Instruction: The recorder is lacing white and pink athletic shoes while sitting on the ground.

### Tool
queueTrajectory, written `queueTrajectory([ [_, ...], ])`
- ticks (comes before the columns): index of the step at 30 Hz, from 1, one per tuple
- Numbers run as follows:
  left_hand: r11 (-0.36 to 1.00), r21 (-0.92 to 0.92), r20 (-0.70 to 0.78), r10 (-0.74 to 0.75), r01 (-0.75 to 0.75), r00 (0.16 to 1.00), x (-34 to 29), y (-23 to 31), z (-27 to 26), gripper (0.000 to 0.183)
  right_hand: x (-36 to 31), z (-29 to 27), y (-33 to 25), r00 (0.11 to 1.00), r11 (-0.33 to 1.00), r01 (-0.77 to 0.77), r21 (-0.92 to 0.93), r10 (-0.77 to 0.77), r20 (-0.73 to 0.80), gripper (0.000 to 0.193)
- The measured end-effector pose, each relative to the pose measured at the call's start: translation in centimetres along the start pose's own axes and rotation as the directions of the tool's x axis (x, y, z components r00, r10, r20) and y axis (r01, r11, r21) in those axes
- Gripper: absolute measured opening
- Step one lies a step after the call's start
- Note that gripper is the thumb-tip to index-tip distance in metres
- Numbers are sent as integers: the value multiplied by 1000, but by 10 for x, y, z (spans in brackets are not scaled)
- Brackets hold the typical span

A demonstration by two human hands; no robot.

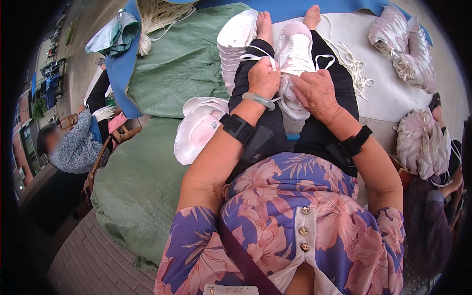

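Between my thighs lies a white and pale pink shoe upper (295,45), its toe pointing away from me and white laces across its front. My left hand (264,78) is closed at its left side, fingers pinching a white shoelace (250,57) that loops out to the left. On the other side, my right hand (316,92) bends over the upper, its fingertips closed on the lacing near the tongue; another lace loop stands out above it. My fingers partly cover the eyelets. Left of the upper stands a stack of white shoe uppers (232,61).
One loose shoe upper (196,132) rests on the green woven sacking (142,172) at my left. A bundle of laces (158,19) lies far left, loose laces (355,69) at right. Bundled uppers (415,44) sit far right. Seated people (76,142) work at both sides.
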State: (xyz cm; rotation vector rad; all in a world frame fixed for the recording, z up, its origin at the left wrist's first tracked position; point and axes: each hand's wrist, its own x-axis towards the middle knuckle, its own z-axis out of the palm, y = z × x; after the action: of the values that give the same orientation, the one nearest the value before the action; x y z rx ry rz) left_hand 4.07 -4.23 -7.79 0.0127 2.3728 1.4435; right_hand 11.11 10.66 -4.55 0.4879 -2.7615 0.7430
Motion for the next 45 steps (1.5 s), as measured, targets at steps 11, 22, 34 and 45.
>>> queueTrajectory([
  [11,852,302,-88,472,-428,877,-6,4,3,13,-2,1,14,998,994,-37,106,41,-40,28],
  [22,924,242,-82,323,-296,943,-10,13,1,10,-1,7,15,997,989,-71,129,72,2,32],
  [34,912,316,-87,301,-261,950,-27,30,-10,29,-4,10,14,981,963,-195,187,189,46,30],
  [45,689,517,196,482,-508,854,-36,22,-25,37,7,8,2,975,961,-222,163,216,54,18],
])
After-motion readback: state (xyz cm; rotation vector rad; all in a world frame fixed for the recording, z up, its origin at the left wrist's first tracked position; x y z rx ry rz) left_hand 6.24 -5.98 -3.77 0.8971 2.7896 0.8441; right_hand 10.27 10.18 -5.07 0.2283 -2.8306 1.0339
